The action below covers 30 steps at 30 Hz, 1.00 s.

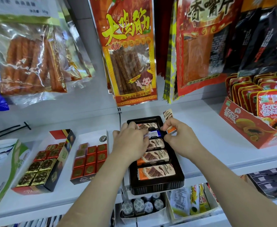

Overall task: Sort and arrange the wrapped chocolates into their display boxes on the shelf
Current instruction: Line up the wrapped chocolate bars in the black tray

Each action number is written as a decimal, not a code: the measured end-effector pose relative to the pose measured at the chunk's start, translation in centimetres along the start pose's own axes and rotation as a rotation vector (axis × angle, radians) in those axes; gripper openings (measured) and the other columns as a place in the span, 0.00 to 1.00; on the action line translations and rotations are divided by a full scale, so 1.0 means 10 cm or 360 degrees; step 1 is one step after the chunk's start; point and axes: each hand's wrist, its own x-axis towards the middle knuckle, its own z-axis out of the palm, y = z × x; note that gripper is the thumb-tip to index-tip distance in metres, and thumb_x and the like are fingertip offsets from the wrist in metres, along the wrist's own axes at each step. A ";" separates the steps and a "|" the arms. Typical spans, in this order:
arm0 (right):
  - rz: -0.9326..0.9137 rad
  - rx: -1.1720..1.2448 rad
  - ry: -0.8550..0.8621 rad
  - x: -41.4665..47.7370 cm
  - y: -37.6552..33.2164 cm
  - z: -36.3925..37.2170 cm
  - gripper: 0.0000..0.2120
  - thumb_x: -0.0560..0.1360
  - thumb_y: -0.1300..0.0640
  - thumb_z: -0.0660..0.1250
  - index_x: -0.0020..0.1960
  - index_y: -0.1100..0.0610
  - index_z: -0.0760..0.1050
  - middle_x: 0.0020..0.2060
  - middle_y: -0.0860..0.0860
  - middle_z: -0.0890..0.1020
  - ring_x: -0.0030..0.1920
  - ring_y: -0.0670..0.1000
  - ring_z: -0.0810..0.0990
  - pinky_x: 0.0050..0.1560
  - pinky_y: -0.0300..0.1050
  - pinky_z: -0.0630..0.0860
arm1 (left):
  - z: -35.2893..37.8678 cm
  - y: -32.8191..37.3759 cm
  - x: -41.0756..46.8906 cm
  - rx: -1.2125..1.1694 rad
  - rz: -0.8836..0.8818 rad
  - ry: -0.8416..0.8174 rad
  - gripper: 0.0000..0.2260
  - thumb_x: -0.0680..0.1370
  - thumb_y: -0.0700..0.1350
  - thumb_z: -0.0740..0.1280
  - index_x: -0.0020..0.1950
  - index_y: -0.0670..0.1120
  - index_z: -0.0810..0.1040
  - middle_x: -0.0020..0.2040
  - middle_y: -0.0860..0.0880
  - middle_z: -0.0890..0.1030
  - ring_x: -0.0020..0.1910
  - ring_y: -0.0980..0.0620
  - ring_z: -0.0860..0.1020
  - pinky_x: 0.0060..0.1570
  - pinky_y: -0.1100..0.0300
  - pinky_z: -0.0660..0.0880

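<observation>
A black display tray [180, 174] on the white shelf holds several cream-and-orange wrapped chocolate bars [155, 172] lying crosswise. A blue-wrapped bar [155, 133] lies across the tray near its far end. My left hand [131, 141] rests over the tray's far left part, its fingers curled on the blue bar's left end. My right hand [177, 136] touches the blue bar's right end and grips an orange-and-cream bar [170, 122] held upright by the tray's far right corner.
Left of the tray stand a box of red square chocolates [90, 159] and a box of gold and red squares [41, 167]. An orange carton of red packets [255, 123] sits at the right. Snack bags [131, 51] hang above. Lower shelves hold more goods.
</observation>
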 end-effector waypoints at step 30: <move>0.0024 0.0058 -0.0275 0.13 0.00 0.11 0.14 0.72 0.63 0.65 0.41 0.44 0.70 0.40 0.54 0.79 0.41 0.54 0.76 0.38 0.48 0.73 | -0.10 -0.06 0.06 -0.0726 -0.0257 -0.0091 0.13 0.76 0.45 0.67 0.59 0.52 0.80 0.57 0.51 0.81 0.55 0.51 0.77 0.55 0.54 0.74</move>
